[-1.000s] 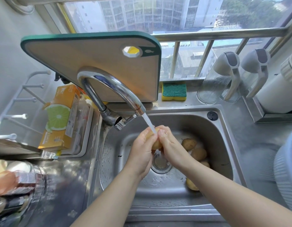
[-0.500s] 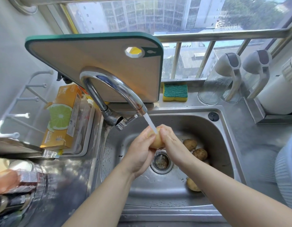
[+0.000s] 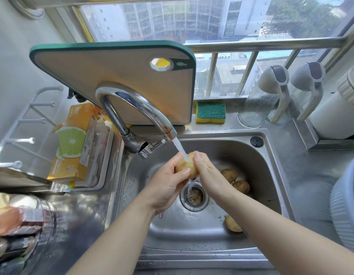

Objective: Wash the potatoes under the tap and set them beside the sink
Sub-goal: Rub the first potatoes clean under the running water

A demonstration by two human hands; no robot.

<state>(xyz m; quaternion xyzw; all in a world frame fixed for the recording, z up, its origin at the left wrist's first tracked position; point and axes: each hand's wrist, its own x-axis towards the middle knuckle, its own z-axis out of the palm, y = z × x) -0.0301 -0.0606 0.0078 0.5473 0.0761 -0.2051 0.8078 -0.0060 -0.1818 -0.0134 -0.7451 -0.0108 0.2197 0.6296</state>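
My left hand (image 3: 166,185) and right hand (image 3: 209,172) both clamp 1 potato (image 3: 184,168) between curled fingers (image 3: 201,159), with the stream (image 3: 180,148) striking it just above my thumbs. Wet skin is slick. I judge it may squirt from the fingers and drop to the drain (image 3: 195,196) below them, or land among the 3 potatoes (image 3: 241,186) to their right.

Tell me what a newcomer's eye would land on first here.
First, the potato held between the left hand and right hand under the stream from the tap, above the middle of the sink. Next, the big green-edged cutting board standing behind the tap. Then three more potatoes lying in the basin right of the drain.
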